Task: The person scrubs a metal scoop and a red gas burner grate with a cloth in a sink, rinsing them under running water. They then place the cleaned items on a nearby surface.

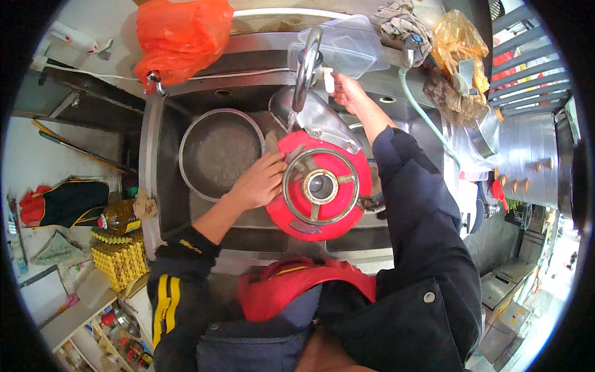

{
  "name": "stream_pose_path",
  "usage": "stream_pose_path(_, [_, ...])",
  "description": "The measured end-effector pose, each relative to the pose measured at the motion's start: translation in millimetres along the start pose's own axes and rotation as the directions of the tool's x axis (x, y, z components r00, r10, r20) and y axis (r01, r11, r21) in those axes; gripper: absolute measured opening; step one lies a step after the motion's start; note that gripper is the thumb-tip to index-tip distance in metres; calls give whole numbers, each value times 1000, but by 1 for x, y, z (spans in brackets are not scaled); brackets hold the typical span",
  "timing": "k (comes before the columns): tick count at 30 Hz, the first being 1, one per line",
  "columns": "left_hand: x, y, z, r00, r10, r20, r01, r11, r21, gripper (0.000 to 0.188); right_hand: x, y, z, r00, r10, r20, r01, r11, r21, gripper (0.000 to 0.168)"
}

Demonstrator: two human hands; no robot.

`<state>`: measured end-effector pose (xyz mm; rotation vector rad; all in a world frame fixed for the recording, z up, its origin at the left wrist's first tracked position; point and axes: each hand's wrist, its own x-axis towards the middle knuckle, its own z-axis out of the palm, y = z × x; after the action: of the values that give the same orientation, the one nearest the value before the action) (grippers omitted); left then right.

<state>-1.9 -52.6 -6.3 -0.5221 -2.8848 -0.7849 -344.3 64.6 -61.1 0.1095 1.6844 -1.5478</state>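
Note:
A red machine part with a metal ring and hub (pixel 320 186) lies across the middle of a steel double sink (pixel 151 186). Its curved metal cover (pixel 320 116) reaches under a chrome faucet (pixel 307 65), from which water runs. My left hand (pixel 262 181) is at the part's left edge, on a greyish cloth or pad (pixel 283 151) that is partly covered by the fingers. With the fingers of my right hand (pixel 347 93), I hold the faucet's white lever (pixel 328 80). A round metal basin (pixel 223 153) sits in the left bowl.
Behind the sink are an orange-red plastic bag (pixel 183 37), clear plastic containers (pixel 344 46) and a crumpled cloth (pixel 395 21). A pale green hose (pixel 418 109) crosses the right rim. Yellow egg trays (pixel 118 260) and an oil bottle (pixel 118 218) stand at left; a large steel pot (pixel 530 158) is at right.

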Motion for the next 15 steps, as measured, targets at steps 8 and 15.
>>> stream_pose_path(8, [15, 3, 19, 983, -140, -119, 143, 990, 10, 48, -197, 108, -24, 696, -638, 329, 592, 252, -765, 59])
stream_pose_path(15, [3, 14, 29, 969, -215, -121, 240, 935, 262, 43, -211, 114, -5, 712, -694, 107, 473, 362, -803, 28])
